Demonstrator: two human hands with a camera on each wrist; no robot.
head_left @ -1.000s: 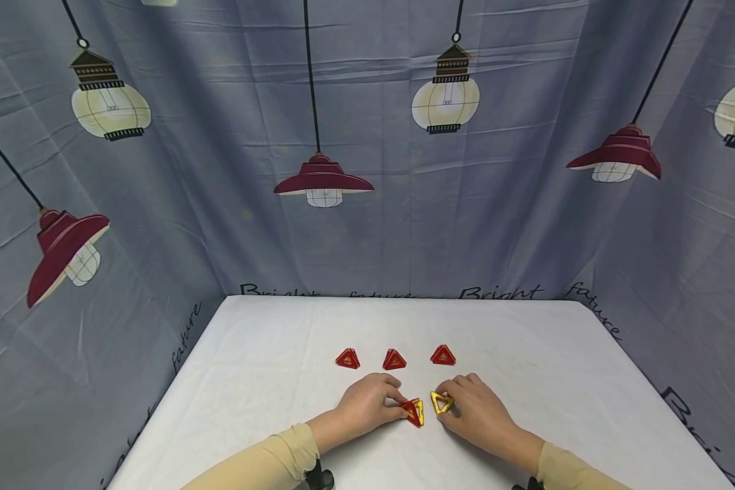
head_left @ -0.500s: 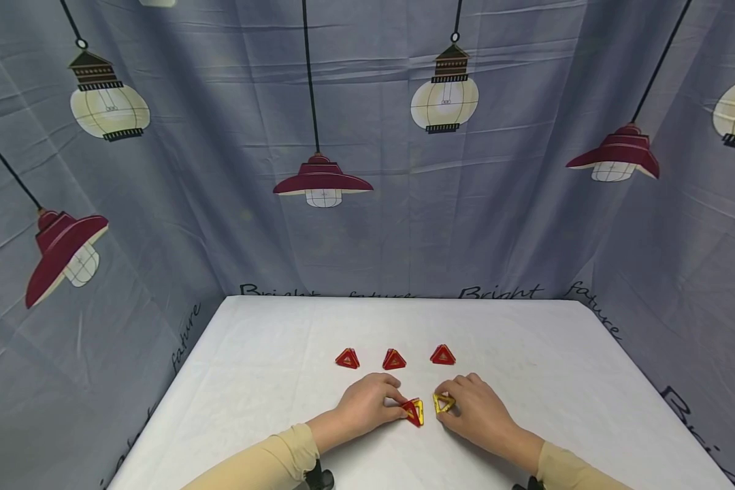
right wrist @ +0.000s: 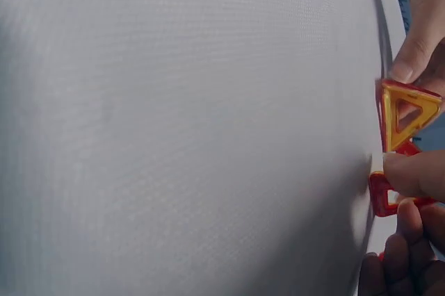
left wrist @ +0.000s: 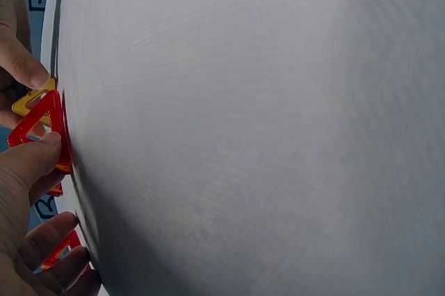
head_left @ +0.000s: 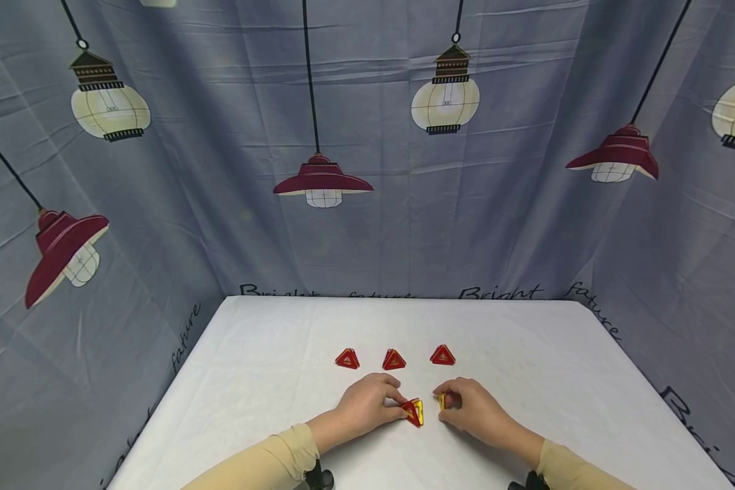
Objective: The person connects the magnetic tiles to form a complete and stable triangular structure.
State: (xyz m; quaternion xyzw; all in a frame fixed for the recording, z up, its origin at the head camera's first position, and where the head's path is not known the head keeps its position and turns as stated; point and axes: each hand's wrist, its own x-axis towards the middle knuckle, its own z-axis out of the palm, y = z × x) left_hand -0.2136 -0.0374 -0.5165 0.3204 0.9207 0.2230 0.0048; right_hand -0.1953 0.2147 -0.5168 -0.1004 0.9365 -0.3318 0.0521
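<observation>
My left hand (head_left: 367,405) pinches a small structure of red and yellow triangular magnetic tiles (head_left: 413,414) at its left side, low over the white table. Its yellow face (right wrist: 390,119) points to the right in the right wrist view, and a red face (left wrist: 50,112) shows in the left wrist view. Just right of it, my right hand (head_left: 480,410) holds a yellow triangular tile (head_left: 442,401) between thumb and fingers, nearly edge-on to the head camera. A gap separates the two pieces. In the right wrist view the fingers hide most of the yellow tile.
Beyond the hands, three red triangular pieces stand in a row: left (head_left: 347,358), middle (head_left: 394,359) and right (head_left: 443,354). The white table (head_left: 269,381) ends at a patterned grey-blue curtain (head_left: 367,245) behind and at both sides.
The yellow tile in my right hand has turned from showing its triangular face to nearly edge-on, as the right fingers shifted slightly. My left hand and its structure have stayed put.
</observation>
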